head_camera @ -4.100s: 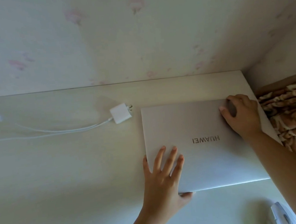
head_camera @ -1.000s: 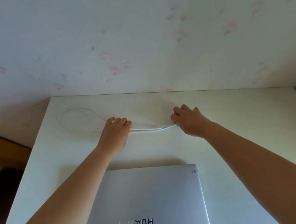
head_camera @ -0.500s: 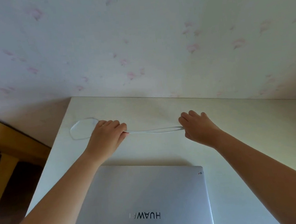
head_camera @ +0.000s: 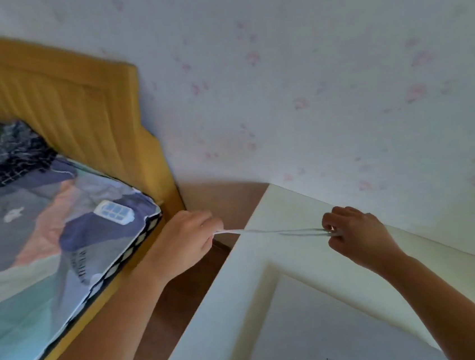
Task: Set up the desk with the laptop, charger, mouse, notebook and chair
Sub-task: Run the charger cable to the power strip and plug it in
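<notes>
The white charger cable (head_camera: pixel 268 231) is stretched almost straight between the two hands, above the far left corner of the bench (head_camera: pixel 242 296). It seems to run double near the right end, like two thin strands side by side, but the picture is a little blurred there. The left hand (head_camera: pixel 186 245) is past the left edge of the bench, over the gap between bench and bed, and its fingers are curled around the left end of the cable, so it grips it. The right hand (head_camera: pixel 353 233) is over the bench, close to the wall, and it pinches the other end of the cable between thumb and curled fingers. The charger plug itself I cannot see; it may be hidden inside one hand. The laptop (head_camera: pixel 335 336) lies closed on the bench, nearer to the person, its grey lid up and a part of the printed brand letters visible at the lower edge of the view. The right forearm passes over its right side. The bench top is pale cream and stands against a wall (head_camera: pixel 321 68) with light wallpaper and faint pink marks. To the left is a bed (head_camera: pixel 100 112) with a yellow padded headboard and a patterned quilt (head_camera: pixel 46 244) in blue, grey and pink. Between bed and bench shows a strip of brown floor (head_camera: pixel 184 297).
</notes>
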